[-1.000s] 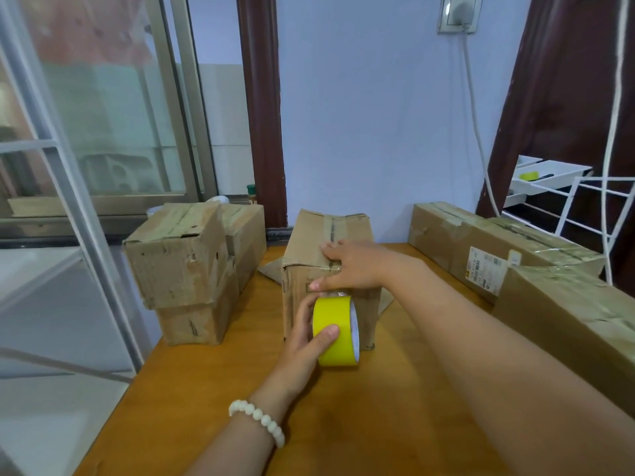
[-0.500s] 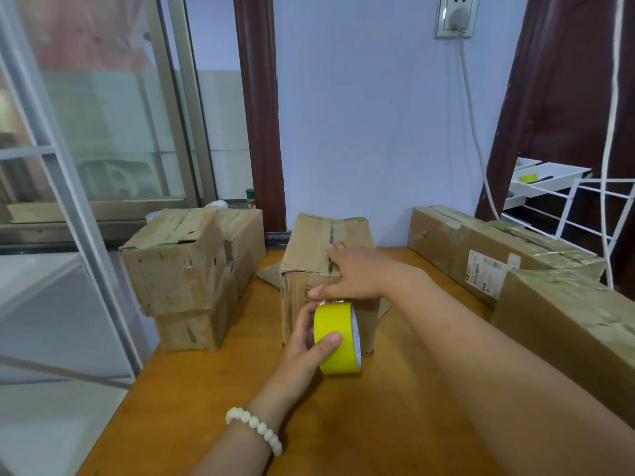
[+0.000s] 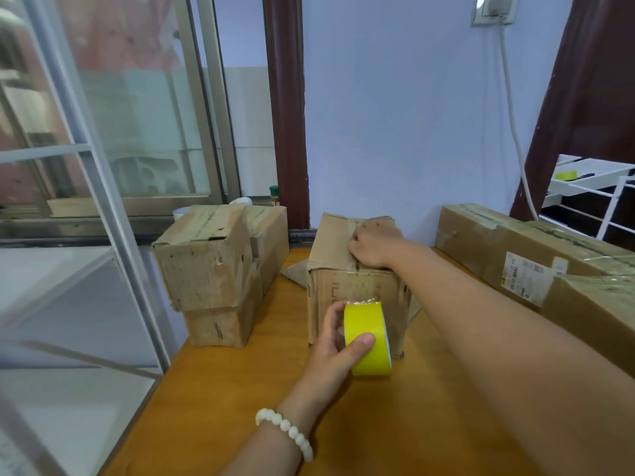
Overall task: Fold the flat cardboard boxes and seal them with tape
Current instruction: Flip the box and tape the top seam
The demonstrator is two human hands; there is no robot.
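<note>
A folded cardboard box point(image 3: 328, 242) stands in the middle of the orange table point(image 3: 395, 424). My left hand point(image 3: 338, 352) grips a yellow tape roll point(image 3: 366, 338) held against the box's near face. A clear strip of tape runs from the roll up that face to the top seam. My right hand point(image 3: 372, 245) lies on top of the box with fingers curled, pressing along the seam.
Two worn boxes point(image 3: 206, 259) are stacked at the left table edge, with another behind them. Long taped boxes point(image 3: 536, 262) line the right side. A flat cardboard piece point(image 3: 293, 273) lies behind the box. A glass door frame stands left, a white rack right.
My right hand slid from the box's front top edge back along the top seam. The tape roll in my left hand stayed low on the front face.
</note>
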